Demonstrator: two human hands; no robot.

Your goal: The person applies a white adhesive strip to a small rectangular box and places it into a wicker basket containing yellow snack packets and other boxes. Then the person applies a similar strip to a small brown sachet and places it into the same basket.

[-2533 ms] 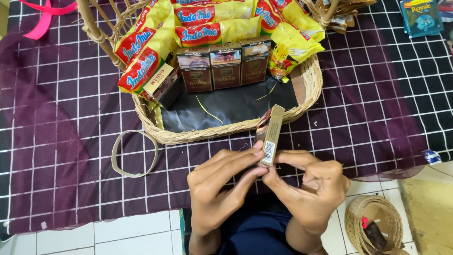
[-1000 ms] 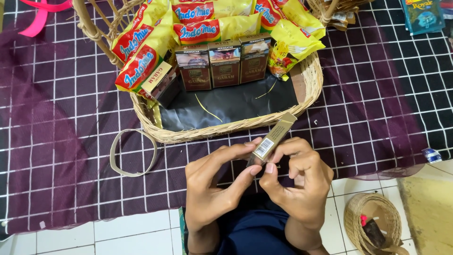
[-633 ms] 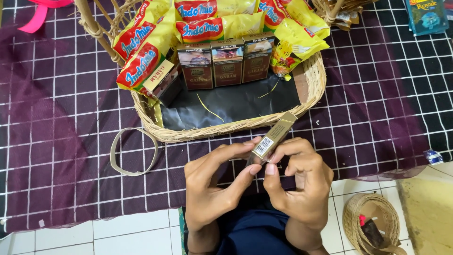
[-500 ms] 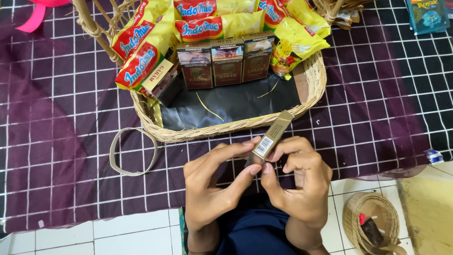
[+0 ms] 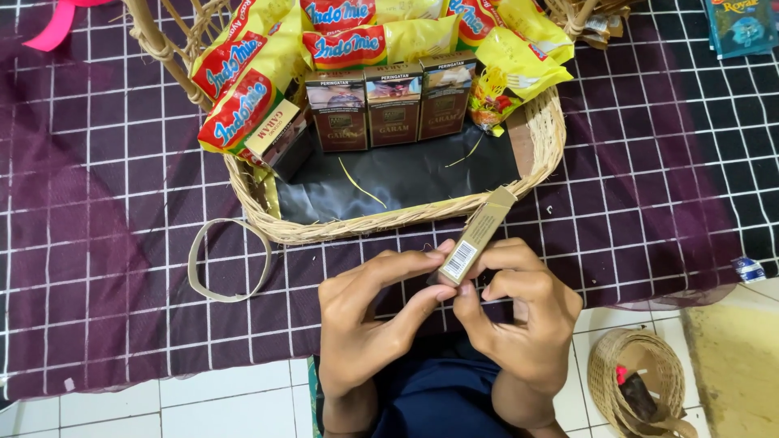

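Both forearms come up from the bottom edge, close together over a dark blue lap, wrists bent so the hands meet just below the basket. The left hand (image 5: 369, 320) is palm-down and half curled, its thumb and forefinger stretched toward the lower end of a slim tan box (image 5: 476, 238) and pinching it there. The right hand (image 5: 519, 312) is curled tighter, fingers folded in, its thumb and fingertips pressed to the same lower end from the other side. So both hands are closed on the box, neither spread wide.

The box is held tilted, its lower end between the fingertips showing a small white barcode patch, its upper end slanting up to the right until it overlaps the near rim of the wicker basket (image 5: 545, 134). I cannot tell whether it touches the rim.

Inside the basket a black lining (image 5: 406, 178) lies bare at the front. Behind it three dark brown packs (image 5: 393, 105) stand upright in a row, a fourth pack (image 5: 278, 136) leans at the left, and yellow-and-red noodle packets (image 5: 251, 85) are heaped behind.

The basket sits on a dark checked cloth (image 5: 97, 268) with white lines. A loose tan band loop (image 5: 230, 261) lies on the cloth left of the hands. On the white tiled floor at lower right stands a small wicker basket (image 5: 641, 381).
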